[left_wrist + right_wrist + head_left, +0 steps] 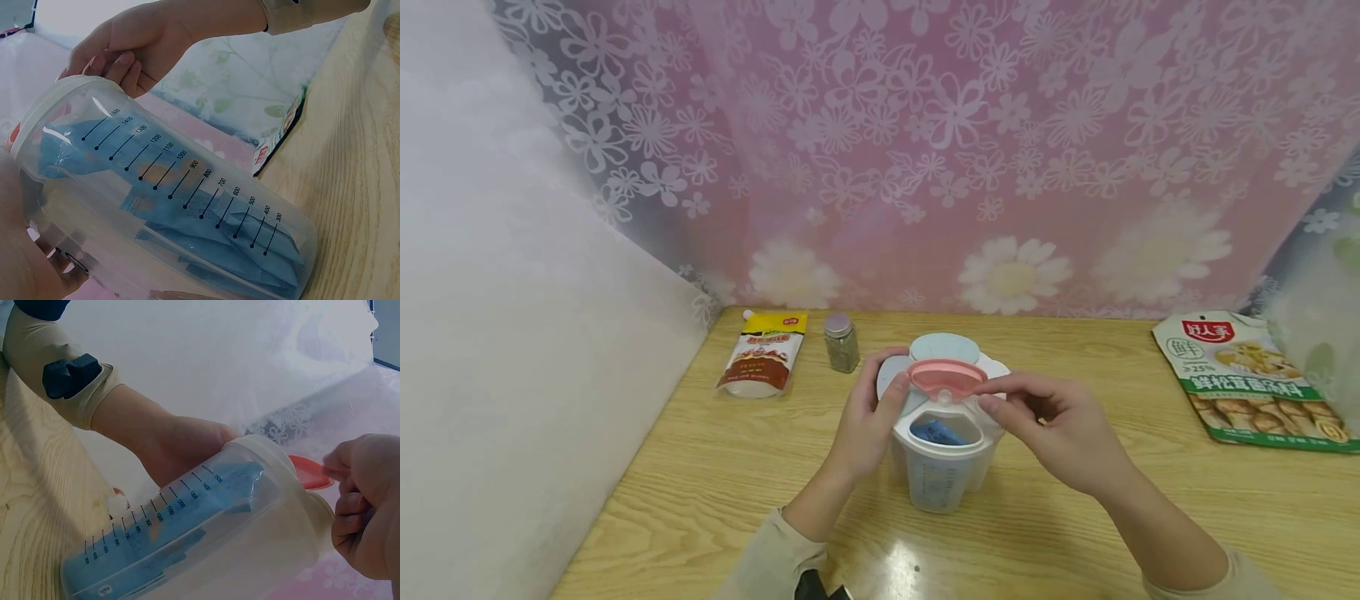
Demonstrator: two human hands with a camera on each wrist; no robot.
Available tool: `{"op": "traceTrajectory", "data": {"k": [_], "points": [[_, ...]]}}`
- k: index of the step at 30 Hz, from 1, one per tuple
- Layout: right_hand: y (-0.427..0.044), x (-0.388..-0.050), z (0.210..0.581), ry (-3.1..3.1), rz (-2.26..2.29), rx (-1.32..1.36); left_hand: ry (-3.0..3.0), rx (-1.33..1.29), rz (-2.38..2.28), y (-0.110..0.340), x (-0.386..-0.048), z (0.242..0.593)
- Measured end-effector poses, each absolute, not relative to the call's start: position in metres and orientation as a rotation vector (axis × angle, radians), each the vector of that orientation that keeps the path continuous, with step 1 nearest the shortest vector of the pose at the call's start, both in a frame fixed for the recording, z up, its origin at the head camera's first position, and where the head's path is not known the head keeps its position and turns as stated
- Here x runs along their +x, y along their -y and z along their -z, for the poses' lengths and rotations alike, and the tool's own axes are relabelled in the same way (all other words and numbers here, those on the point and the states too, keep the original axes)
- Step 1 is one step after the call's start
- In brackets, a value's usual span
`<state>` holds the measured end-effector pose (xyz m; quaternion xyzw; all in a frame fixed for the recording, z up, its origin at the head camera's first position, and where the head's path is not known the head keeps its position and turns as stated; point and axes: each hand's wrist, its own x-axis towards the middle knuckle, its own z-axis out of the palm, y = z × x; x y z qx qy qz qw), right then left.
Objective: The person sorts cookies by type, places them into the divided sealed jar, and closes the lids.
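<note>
A translucent storage container (937,483) with measuring marks and a white top stands on the table. Its pink flip lid (947,379) is raised, and blue packets (936,432) show through the opening. The left wrist view shows more blue packets (206,215) through the wall. My left hand (867,425) grips the container's left side, with the thumb on its top. Thumb and index finger of my right hand (1063,429) pinch the pink lid's right edge, seen as a red lid (310,473) in the right wrist view. The other right fingers are curled.
Back left on the table are a spouted pouch (762,357) and a small jar (842,343) with a pinkish cap. A green and white food packet (1251,383) lies far right. A flowered curtain (925,167) hangs behind, and a white wall (535,292) borders the left.
</note>
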<state>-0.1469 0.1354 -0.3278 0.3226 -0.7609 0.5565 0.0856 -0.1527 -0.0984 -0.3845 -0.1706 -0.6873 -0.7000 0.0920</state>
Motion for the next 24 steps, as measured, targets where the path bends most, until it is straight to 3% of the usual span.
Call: {"op": "traceTrajectory", "data": {"k": [7,24], "points": [[-0.140,-0.157,0.328,2.313,-1.786,0.604,2.065,-0.492,2.018,0.098,-0.152,0.383],[-0.136,-0.152,0.341,2.670,-1.615,0.679,2.199,-0.504,2.152,0.106,-0.152,0.379]]}}
